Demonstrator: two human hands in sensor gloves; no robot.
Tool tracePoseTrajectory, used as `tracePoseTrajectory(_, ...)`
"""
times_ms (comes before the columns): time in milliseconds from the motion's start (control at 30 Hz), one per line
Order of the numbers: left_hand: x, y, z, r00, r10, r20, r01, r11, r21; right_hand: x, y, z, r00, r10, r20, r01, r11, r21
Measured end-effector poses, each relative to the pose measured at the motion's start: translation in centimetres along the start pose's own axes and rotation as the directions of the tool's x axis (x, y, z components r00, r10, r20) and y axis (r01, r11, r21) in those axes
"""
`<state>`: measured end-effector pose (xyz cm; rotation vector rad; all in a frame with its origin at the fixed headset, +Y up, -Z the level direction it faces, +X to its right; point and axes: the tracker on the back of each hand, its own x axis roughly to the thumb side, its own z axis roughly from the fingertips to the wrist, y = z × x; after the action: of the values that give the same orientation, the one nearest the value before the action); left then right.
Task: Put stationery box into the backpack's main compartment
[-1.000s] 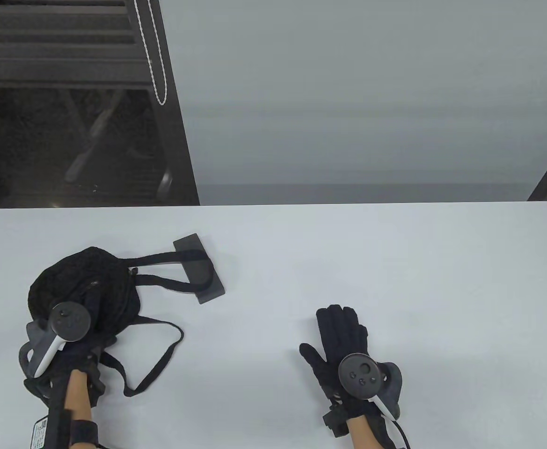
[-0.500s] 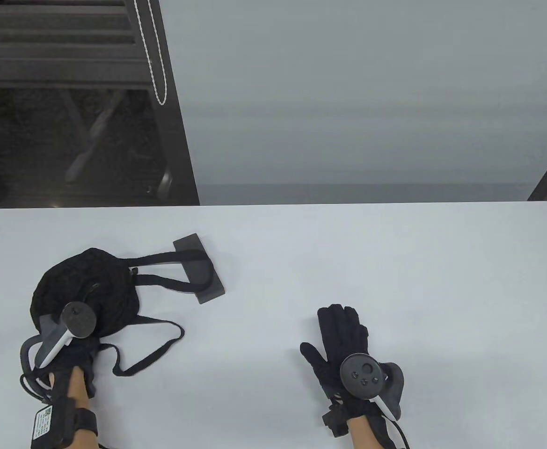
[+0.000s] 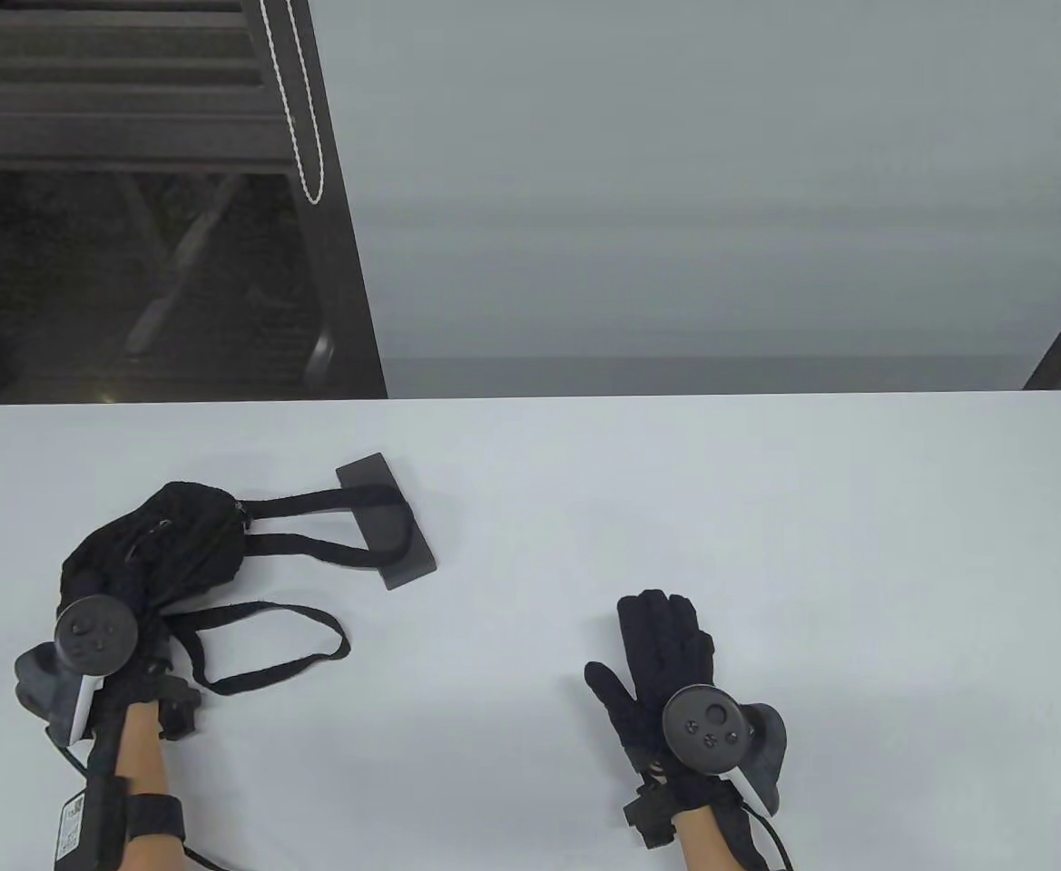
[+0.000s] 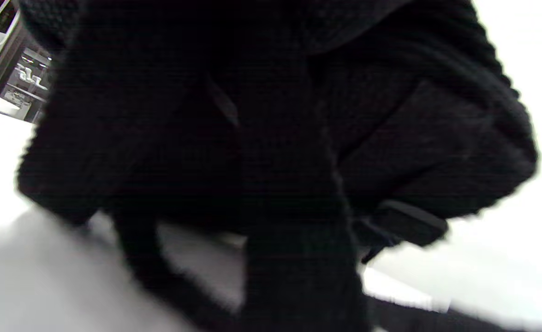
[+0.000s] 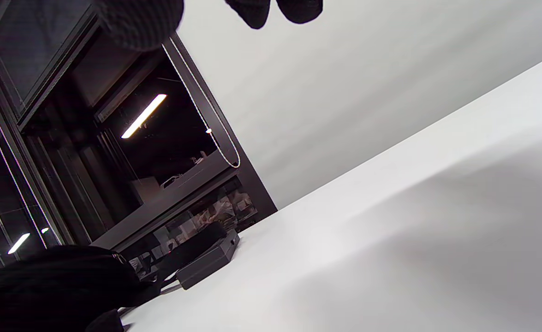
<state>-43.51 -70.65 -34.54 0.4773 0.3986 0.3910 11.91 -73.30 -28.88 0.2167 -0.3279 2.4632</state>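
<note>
A: Where's the box (image 3: 387,524)?
B: On the desk (image 3: 766,508), strap (image 3: 312,547) draped over it, beside the backpack (image 3: 162,553).
A: Hands?
B: My left hand (image 3: 122,667) grips the backpack. Right hand (image 3: 662,671) flat, fingers (image 3: 662,621) spread, holding nothing.

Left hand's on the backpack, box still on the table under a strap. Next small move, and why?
Probably bring the right hand over to the stationery box. It lies flat on the table, fingers spread, holding nothing, while the left hand grips the backpack. A strap loop lies across the box, so it likely needs sliding clear first. Whether the main compartment is open can't be seen.
</note>
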Motion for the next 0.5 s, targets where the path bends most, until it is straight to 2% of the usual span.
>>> tracePoseTrajectory(67,0.3,1.1,-0.1,0.997,0.077,0.003,-0.077,0.996,0.043,0.0,0.0,0.0,1.0,-0.005,-0.001,0.005,1.0,0.001)
tracePoseTrajectory(200,1.4,3.4,-0.1,0.971,0.235,0.046,-0.238,0.97,0.052,0.0,0.0,0.0,1.0,-0.011,0.001,0.011,1.0,-0.001)
tracePoseTrajectory(333,3.4,5.9,0.4,0.945,0.296,0.142,-0.306,0.95,0.06,0.0,0.0,0.0,1.0,-0.013,0.003,0.013,1.0,-0.002)
tracePoseTrajectory(500,7.6,9.4,1.4,0.869,0.393,0.3,-0.417,0.909,0.017,0.0,-0.1,0.1,1.0,-0.018,0.006,0.018,1.0,-0.003)
